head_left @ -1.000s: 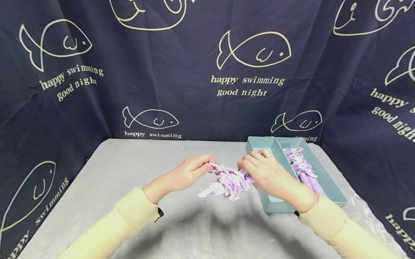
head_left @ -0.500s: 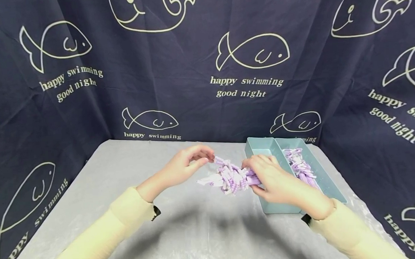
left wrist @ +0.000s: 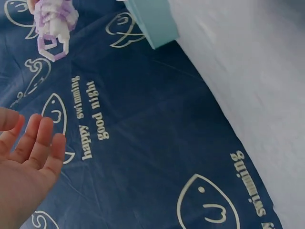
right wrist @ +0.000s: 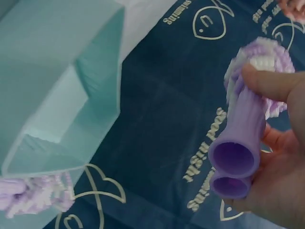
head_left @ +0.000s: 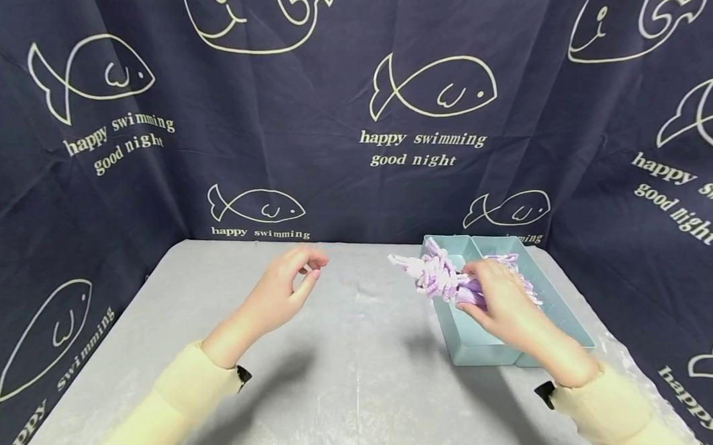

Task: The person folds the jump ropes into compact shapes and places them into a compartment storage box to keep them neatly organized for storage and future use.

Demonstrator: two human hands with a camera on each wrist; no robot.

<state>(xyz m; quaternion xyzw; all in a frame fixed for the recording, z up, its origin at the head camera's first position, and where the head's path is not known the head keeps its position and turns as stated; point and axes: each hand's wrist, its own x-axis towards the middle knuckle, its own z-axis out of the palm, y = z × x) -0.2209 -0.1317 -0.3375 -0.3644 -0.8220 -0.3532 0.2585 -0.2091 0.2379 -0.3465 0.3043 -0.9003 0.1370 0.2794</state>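
My right hand (head_left: 508, 302) grips a bundled beaded jump rope (head_left: 436, 276) by its purple handles, holding it in the air over the left compartment of a teal box (head_left: 483, 355). In the right wrist view the hollow ends of the two handles (right wrist: 233, 158) face the camera, thumb across them. White and purple beads are wound in a knot, with loops sticking out. My left hand (head_left: 275, 290) hovers left of the box, holding nothing, its fingers (left wrist: 40, 143) loosely bent. Another beaded jump rope (right wrist: 45, 193) lies in the right compartment, partly hidden by my right hand in the head view.
The box stands at the right rear of a grey cloth-covered table (head_left: 353, 397), a divider between its two compartments. Dark blue curtains (head_left: 328, 143) with fish prints hang behind and on both sides.
My left hand has let go of the jump rope and drawn back to the left. The right hand has carried the rope rightward, over the box.
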